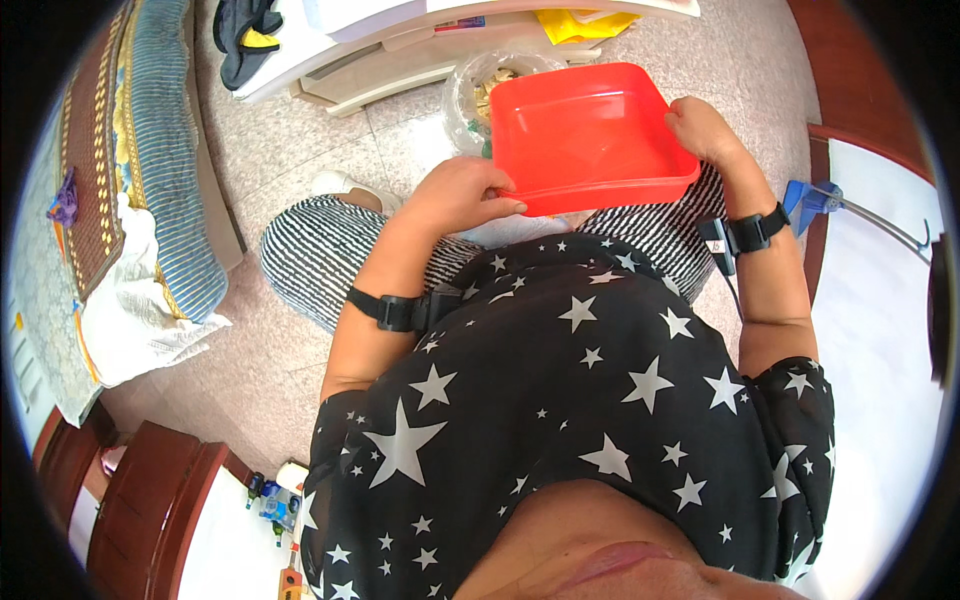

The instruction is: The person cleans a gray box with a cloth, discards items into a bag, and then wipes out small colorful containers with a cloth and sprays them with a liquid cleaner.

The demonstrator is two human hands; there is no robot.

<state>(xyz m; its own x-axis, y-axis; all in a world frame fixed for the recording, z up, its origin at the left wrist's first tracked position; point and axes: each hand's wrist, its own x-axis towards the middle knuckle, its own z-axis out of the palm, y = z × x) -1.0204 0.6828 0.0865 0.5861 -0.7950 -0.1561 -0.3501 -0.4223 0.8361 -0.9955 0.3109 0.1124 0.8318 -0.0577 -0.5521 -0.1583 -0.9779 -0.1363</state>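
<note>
A red rectangular plastic tub (592, 142) is held up in front of my lap, its inside facing me with nothing in it. My left hand (469, 196) grips the rim at the near left corner, the thumb over the edge. On the opposite side, my right hand (701, 129) is closed on the right rim, with its fingertips partly hidden. Just behind the tub's left side stands a waste bin with a clear plastic liner (459, 97). Crumpled tan scraps (491, 82) lie inside it, partly covered by the tub.
A white table with a lower shelf (390, 71) stands ahead, a yellow bag (585, 26) at its far side. To the left is a bed with a blue striped edge (169, 150) and a white cloth (127, 300). A blue fan-like object (814, 199) is at right. Bottles (279, 506) stand behind left.
</note>
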